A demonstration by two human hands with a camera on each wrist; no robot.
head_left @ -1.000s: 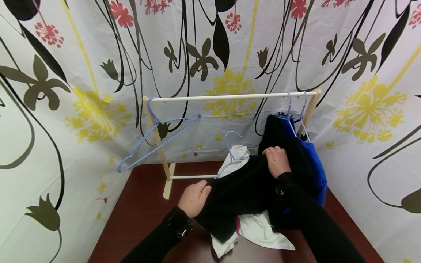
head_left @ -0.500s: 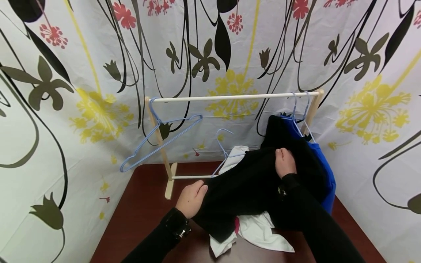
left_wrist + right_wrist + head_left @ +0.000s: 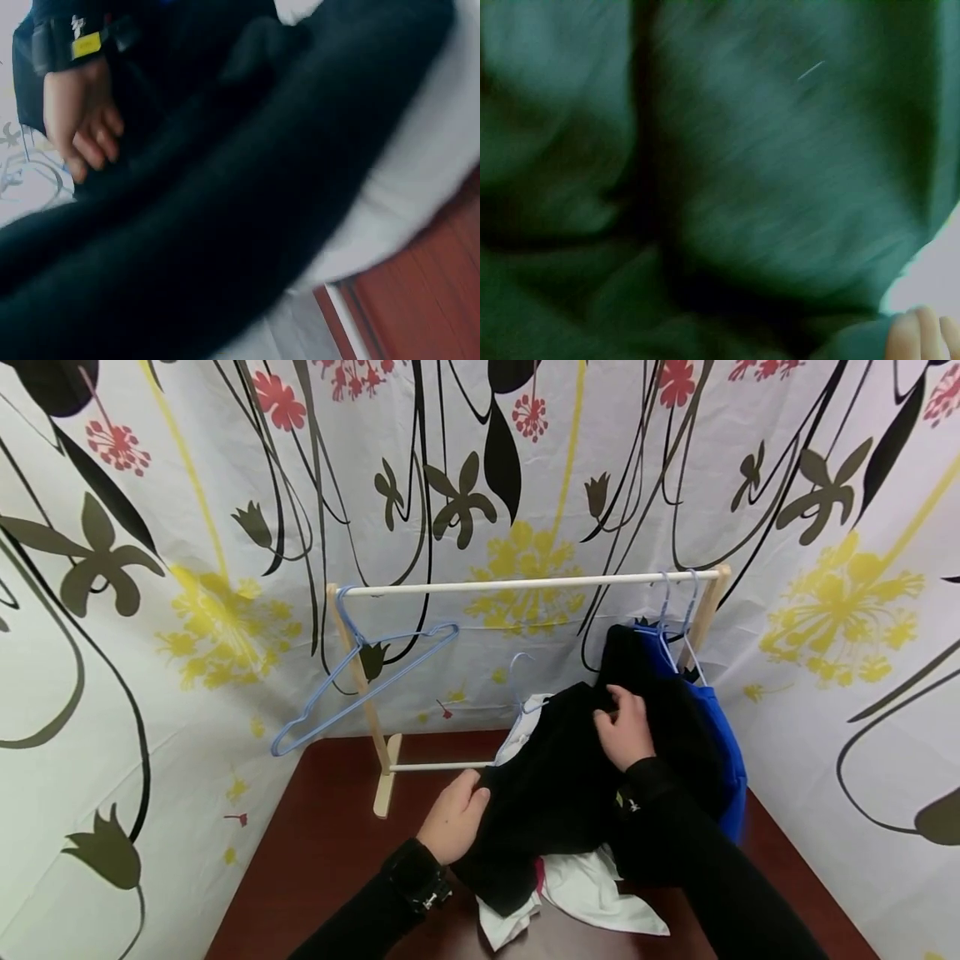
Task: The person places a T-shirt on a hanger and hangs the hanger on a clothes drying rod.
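Note:
A black garment (image 3: 551, 777) lies over a white garment (image 3: 603, 897) on the table; its exact kind is hidden by the folds. My left hand (image 3: 453, 818) pinches its left edge, thumb on top. Over the upper right part of the cloth is my right hand (image 3: 626, 731), fingers loosely bent and apart, holding nothing. The left wrist view also shows this right hand (image 3: 82, 116) beside dark folds. Dark cloth (image 3: 780, 165) fills most of the right wrist view. A blue wire hanger (image 3: 519, 681) rises behind the black garment, its hook free and its lower part hidden.
A small clothes rack with a white rail (image 3: 487, 585) stands at the back of the dark red table (image 3: 300, 827). An unloaded blue hanger (image 3: 360, 693) hangs at its left end. Blue and black clothes (image 3: 723, 735) hang at the right end. A flowered curtain (image 3: 300, 468) encloses the table.
My right hand has let go of the black garment's upper right edge and loosened its fingers. The cloth has slackened there, and my left hand has shifted slightly right, still gripping it.

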